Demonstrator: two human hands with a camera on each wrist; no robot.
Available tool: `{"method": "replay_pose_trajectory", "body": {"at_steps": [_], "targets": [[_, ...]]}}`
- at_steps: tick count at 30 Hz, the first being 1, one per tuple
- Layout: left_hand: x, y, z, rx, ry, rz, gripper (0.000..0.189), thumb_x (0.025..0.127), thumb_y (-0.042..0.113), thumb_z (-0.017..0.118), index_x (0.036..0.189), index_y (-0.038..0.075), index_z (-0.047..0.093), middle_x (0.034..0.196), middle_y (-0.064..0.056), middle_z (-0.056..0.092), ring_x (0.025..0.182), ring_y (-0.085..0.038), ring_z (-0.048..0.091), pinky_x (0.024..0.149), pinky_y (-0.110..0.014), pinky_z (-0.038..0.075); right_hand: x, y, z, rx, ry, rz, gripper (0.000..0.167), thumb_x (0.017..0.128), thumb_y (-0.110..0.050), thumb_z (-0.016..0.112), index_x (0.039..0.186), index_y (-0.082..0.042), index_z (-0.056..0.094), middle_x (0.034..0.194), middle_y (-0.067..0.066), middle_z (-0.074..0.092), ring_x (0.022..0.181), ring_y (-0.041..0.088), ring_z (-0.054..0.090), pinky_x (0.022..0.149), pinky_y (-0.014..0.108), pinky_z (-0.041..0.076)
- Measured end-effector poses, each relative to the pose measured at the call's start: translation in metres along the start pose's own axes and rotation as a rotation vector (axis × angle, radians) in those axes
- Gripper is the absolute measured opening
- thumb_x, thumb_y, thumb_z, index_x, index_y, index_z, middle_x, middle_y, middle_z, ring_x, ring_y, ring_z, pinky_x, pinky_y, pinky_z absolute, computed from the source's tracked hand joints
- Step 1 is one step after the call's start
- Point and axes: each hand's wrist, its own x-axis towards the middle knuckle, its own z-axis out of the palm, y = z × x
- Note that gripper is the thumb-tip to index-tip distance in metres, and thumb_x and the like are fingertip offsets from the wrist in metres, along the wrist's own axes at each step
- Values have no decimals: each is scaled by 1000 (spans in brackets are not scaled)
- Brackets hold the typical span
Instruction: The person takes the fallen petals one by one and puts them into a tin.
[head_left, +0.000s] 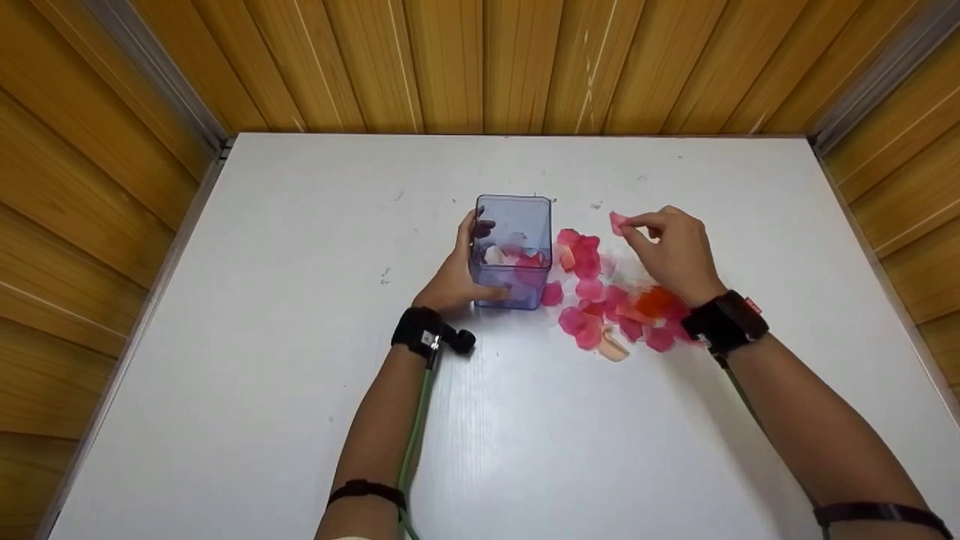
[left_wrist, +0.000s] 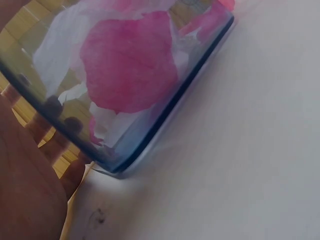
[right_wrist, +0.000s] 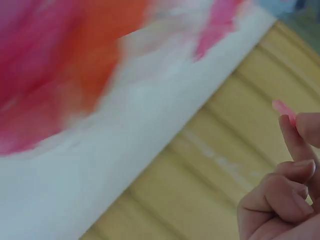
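Note:
My left hand grips a clear bluish plastic container from its left side, thumb across the front and fingers behind. Pink and white petals show through its wall in the left wrist view, lying low inside. Between thumb and forefinger, my right hand pinches a pink petal above the table, to the right of the container. The same petal shows edge-on at the fingertips in the right wrist view, with the other fingers curled in. Beneath and beside this hand spreads a loose pile of petals.
Pink petals dominate the pile, with an orange petal near the right wrist and a cream one at the front edge. Everything rests on a white table. Wood-slat walls enclose its back and sides.

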Motion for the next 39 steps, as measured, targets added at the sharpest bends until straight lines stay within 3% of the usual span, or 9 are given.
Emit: {"method": "replay_pose_trajectory", "body": {"at_steps": [6,9,14,19,24,30,34,39], "targets": [[1,0,4,-21,0,9,139,66,31,98,164,28,0,159,-8,33,144,-22,37,120,-47,29,0,-53,22,103,-25,-155,21,97,-19,74,113,-5,80,82,14,61,82,27,53,70,37,40],[2,0,6,-36,-7,14,139,66,31,98,164,28,0,159,-8,33,144,-22,37,120,-46,30,1,-68,35,103,-66,-176,21,97,-18,75,111,-4,80,80,12,59,80,26,52,68,36,39],[4,0,10,-30,-15,-5,138,66,34,97,164,29,0,158,-5,33,144,-20,36,120,-47,31,6,-75,50,71,-139,-151,23,97,-19,74,112,-3,80,82,12,59,83,25,52,70,35,41],[6,0,8,-16,-17,21,137,67,33,96,164,26,0,159,-6,34,146,-18,34,120,-43,29,8,-71,47,93,-154,-148,21,96,-16,74,109,-2,80,85,12,61,87,28,54,76,38,41],[6,1,5,1,-9,41,137,67,29,96,164,24,1,159,-5,34,146,-16,33,121,-42,27,9,-59,30,128,-100,-156,19,97,-14,72,109,-1,80,85,14,61,87,31,54,75,38,41],[3,1,1,0,-1,25,139,66,29,97,165,24,0,160,-6,34,146,-20,35,121,-45,28,12,-25,11,96,-38,-98,20,99,-13,70,110,0,79,87,16,62,86,28,50,75,38,41],[1,2,0,2,6,10,139,65,30,98,165,25,0,160,-9,34,146,-22,35,121,-47,27,13,7,4,12,-89,-23,22,100,-16,69,111,1,78,90,18,62,88,29,50,75,41,41],[0,1,1,9,5,-9,140,65,32,98,165,26,-1,161,-10,34,147,-24,35,121,-48,27,12,47,1,-70,-211,91,28,99,-20,69,115,3,76,105,25,65,97,36,52,82,47,44]]}}
